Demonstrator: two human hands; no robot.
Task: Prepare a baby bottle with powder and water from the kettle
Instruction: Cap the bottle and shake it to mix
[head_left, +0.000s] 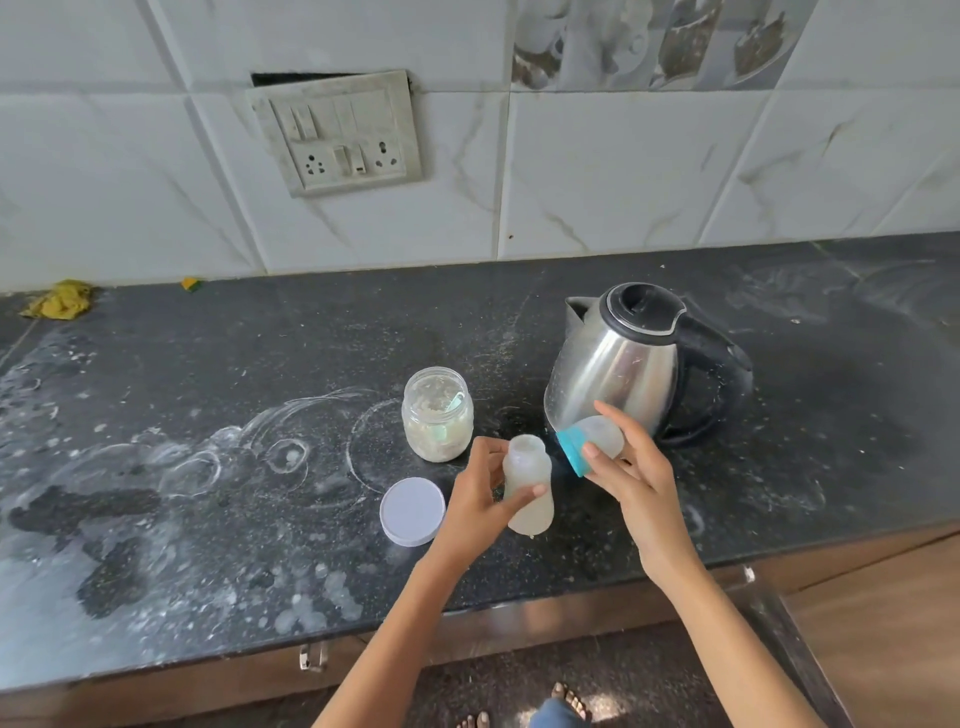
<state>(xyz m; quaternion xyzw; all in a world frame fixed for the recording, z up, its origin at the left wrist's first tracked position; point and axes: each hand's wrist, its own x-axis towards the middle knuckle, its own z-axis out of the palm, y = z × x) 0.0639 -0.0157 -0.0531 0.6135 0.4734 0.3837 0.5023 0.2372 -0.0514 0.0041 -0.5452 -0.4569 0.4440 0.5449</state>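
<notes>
Head view: bottle (528, 486), seemingly light and slick, is being gripped mid-body by left hand (480, 501) at kettle's (618, 364) seven o'clock, cap (589, 446) being pinched by right hand (631, 480).

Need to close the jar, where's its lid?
The white lid lies flat on the counter, just front-left of the jar, beside the left hand.

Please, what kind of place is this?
Most likely a home kitchen: a dark stone counter against a tiled wall with a switch and socket panel, and an electric kettle standing on it.
</notes>
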